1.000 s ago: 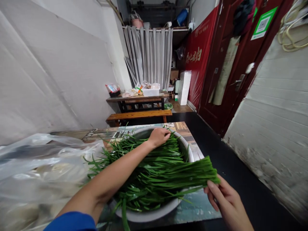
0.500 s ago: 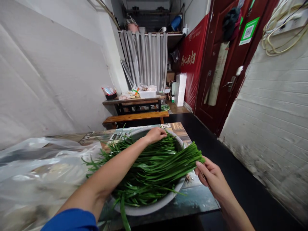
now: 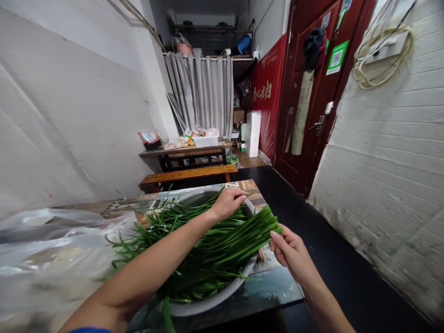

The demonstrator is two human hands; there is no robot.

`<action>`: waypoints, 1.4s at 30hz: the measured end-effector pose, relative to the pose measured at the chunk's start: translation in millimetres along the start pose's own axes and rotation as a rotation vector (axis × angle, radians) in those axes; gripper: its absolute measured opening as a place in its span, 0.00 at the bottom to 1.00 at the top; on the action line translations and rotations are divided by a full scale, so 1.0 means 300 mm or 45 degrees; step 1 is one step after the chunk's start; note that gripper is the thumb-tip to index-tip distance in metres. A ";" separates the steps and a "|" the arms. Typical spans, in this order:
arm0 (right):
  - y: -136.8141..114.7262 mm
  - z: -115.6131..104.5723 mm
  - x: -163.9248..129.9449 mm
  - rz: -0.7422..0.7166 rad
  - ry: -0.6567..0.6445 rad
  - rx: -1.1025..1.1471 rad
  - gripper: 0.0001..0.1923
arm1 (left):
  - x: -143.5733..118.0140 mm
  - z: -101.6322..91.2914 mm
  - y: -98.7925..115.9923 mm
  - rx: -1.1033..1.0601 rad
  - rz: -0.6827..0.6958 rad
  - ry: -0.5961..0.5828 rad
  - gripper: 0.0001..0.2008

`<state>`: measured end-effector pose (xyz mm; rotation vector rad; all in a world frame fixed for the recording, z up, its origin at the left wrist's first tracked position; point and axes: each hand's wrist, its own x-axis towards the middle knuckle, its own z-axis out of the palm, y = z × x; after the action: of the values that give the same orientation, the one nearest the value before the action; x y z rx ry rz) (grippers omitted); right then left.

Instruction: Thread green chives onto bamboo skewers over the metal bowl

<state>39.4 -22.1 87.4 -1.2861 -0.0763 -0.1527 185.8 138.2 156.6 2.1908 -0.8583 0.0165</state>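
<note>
A large grey metal basin [image 3: 222,298] holds a heap of long green garlic chives [image 3: 208,263], some hanging over its rim. My left hand [image 3: 229,203] reaches across to the basin's far side, fingers pinched, with a thin green chive showing at the fingertips. At the right rim my right hand [image 3: 289,252] grips the evened ends of a thick chive bunch [image 3: 249,233] between thumb and fingers. The bunch slants out of the basin toward that hand. Its gripped ends are partly hidden by my fingers.
The basin stands on a patterned table [image 3: 274,286], with thin brown sticks [image 3: 262,259] by its right rim. Clear plastic bags [image 3: 62,259] lie at left. Beyond are a wooden bench [image 3: 189,175] and another table with a white box [image 3: 206,140]. A red door [image 3: 308,115] stands right.
My left hand has lifted slightly from the far chives and shifted toward the basin's rim, a chive now showing at its fingertips. My right hand keeps its grip on the bunch. The view has turned slightly.
</note>
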 end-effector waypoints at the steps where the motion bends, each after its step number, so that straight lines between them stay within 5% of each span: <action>1: 0.001 0.001 -0.001 0.002 0.003 0.016 0.14 | -0.008 0.012 0.013 -0.016 -0.013 -0.011 0.15; 18: 0.007 0.004 -0.013 0.051 0.026 0.081 0.13 | -0.050 0.100 0.084 -0.416 -0.147 -0.042 0.15; 29: 0.022 0.009 -0.009 0.052 0.029 0.140 0.11 | -0.061 0.110 0.073 -0.278 -0.032 -0.033 0.13; 34: 0.051 0.021 -0.013 0.035 0.083 0.159 0.11 | -0.113 0.142 0.060 -0.130 0.176 -0.080 0.14; 38: 0.082 0.015 -0.032 0.034 0.102 0.134 0.11 | -0.121 0.085 -0.006 -0.052 0.159 -0.210 0.17; 42: 0.094 0.008 -0.052 0.029 0.124 0.114 0.10 | -0.065 -0.025 -0.130 0.236 -0.046 0.037 0.13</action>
<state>28.4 -11.0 59.0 -1.1883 0.0148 -0.1897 195.3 172.9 131.1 2.3728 -0.8290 0.1137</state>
